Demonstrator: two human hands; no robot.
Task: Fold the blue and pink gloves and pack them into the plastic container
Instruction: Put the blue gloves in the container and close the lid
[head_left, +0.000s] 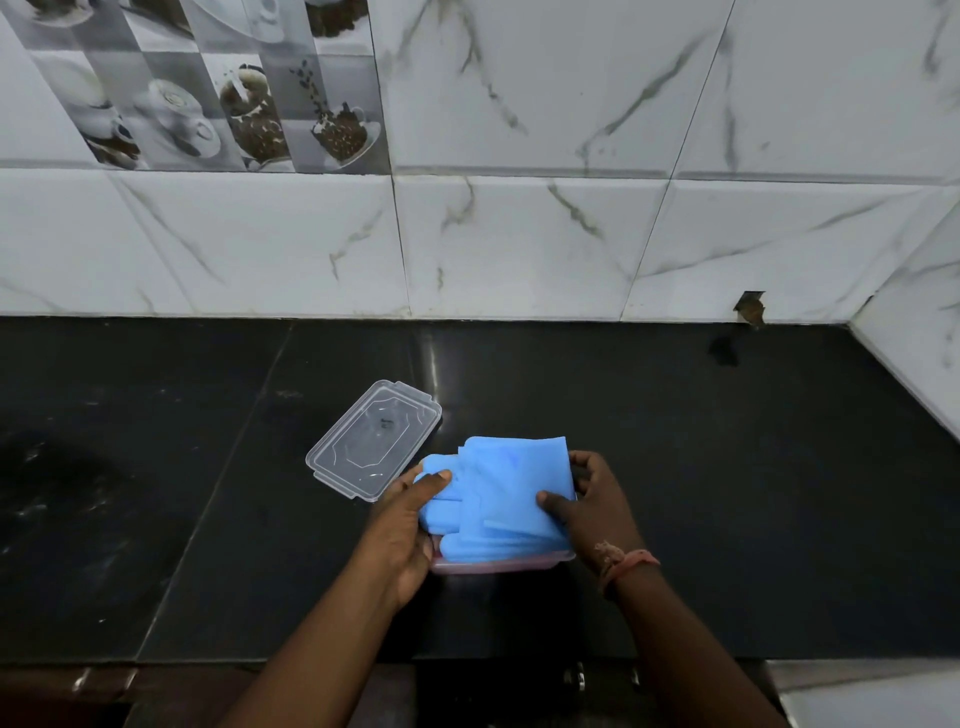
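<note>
both hands (410, 525) (597, 506) pinch the folded blue gloves (506, 488) over the container (498, 564).

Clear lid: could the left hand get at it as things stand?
Probably yes. The clear lid lies uncovered on the counter just beyond the left hand, though that hand is pressing the blue gloves.

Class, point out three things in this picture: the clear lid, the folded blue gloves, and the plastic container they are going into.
clear lid (375, 440), head view, its flat centre panel.
blue gloves (511, 480), head view, top folded layer.
plastic container (501, 565), head view, its near rim.
</note>
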